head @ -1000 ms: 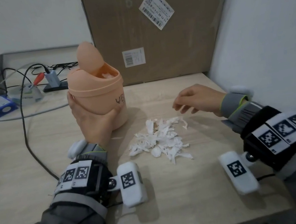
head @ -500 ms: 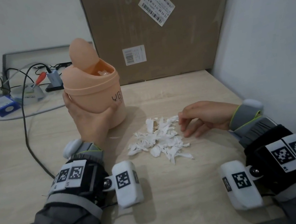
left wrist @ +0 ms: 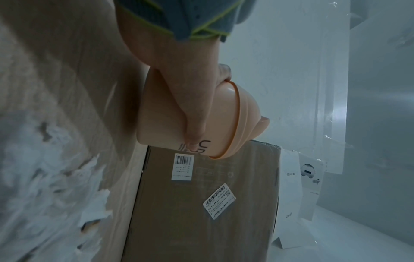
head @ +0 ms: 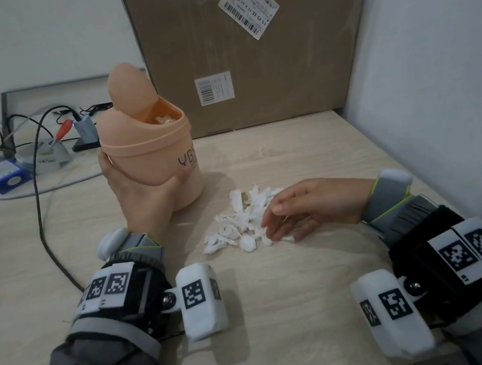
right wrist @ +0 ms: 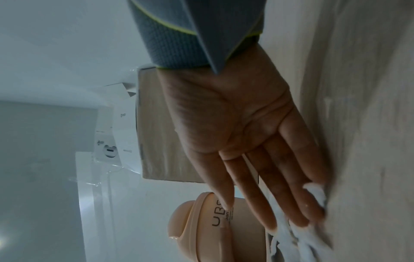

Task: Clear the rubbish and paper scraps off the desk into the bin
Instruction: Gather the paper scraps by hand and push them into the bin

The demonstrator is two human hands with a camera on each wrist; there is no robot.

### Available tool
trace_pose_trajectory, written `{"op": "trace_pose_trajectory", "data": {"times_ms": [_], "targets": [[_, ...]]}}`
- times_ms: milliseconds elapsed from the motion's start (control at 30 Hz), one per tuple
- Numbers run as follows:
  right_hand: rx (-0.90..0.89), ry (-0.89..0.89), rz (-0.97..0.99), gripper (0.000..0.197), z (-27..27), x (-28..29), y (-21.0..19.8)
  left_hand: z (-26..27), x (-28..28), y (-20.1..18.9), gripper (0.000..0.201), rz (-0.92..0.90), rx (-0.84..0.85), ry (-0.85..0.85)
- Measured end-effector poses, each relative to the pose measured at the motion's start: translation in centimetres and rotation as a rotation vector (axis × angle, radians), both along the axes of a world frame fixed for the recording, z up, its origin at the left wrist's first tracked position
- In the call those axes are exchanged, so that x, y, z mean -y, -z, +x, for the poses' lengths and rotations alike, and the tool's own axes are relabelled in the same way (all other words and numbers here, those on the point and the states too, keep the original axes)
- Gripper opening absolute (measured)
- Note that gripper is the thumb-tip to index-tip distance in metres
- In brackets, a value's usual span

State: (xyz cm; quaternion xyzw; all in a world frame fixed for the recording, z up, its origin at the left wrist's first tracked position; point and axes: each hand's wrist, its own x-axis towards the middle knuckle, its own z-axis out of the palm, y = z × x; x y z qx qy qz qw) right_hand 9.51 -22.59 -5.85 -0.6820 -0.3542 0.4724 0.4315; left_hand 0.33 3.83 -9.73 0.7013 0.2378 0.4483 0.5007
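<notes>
A small peach bin (head: 162, 150) with a swing lid tipped open stands on the desk, white scraps showing inside. My left hand (head: 143, 194) grips its side, thumb across the front near the lettering (left wrist: 197, 141). A heap of torn white paper scraps (head: 240, 223) lies just right of the bin. My right hand (head: 304, 210) lies against the heap's right edge, fingers straight (right wrist: 268, 186), fingertips touching the scraps (right wrist: 313, 235).
A large cardboard box (head: 242, 40) leans against the back wall behind the bin. A white wall (head: 439, 87) bounds the desk on the right. Cables (head: 35, 189), a blue box (head: 3, 175) and small gadgets lie at the back left. The desk's front edge is near my wrists.
My right hand came down from above the desk and slid left into the right edge of the scrap heap, fingers straightening. The left hand kept hold of the bin.
</notes>
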Motion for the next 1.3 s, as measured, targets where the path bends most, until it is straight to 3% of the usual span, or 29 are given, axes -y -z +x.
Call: {"op": "trace_pose_trajectory", "data": {"times_ms": [100, 233, 300, 400, 467, 700, 967, 1200, 1300], "targets": [[0.064, 0.121, 0.142, 0.017, 0.1, -0.2, -0.2, 0.0, -0.1, 0.0, 0.137, -0.007, 0.000, -0.001], [0.339, 0.413, 0.268, 0.004, 0.4, -1.1, -0.5, 0.2, -0.1, 0.0, 0.137, -0.011, 0.005, 0.002], [0.468, 0.410, 0.179, 0.028, 0.3, -2.0, -0.3, 0.2, -0.1, 0.1, 0.137, -0.012, 0.007, 0.008], [0.679, 0.161, -0.115, 0.073, -0.3, -3.4, -0.4, 0.2, -0.2, 0.2, 0.137, -0.022, 0.009, 0.016], [0.781, 0.051, -0.233, 0.081, -0.5, -4.2, -0.3, 0.3, -0.2, 0.3, 0.138, -0.030, 0.012, 0.016], [0.958, 0.197, -0.209, 0.029, 0.1, -4.6, 0.0, 0.4, -0.3, 0.4, 0.136, -0.022, 0.011, 0.018], [0.963, 0.473, 0.005, 0.016, 0.6, -4.4, -0.2, 0.4, -0.4, 0.4, 0.137, -0.001, -0.006, 0.008], [0.905, 0.625, 0.074, 0.020, 1.0, -4.3, 0.3, 0.4, -0.2, 0.2, 0.135, 0.010, -0.015, 0.024], [0.688, 0.704, 0.165, 0.029, 0.9, -4.3, 0.5, 0.4, -0.1, 0.3, 0.135, 0.015, -0.019, 0.037]]}}
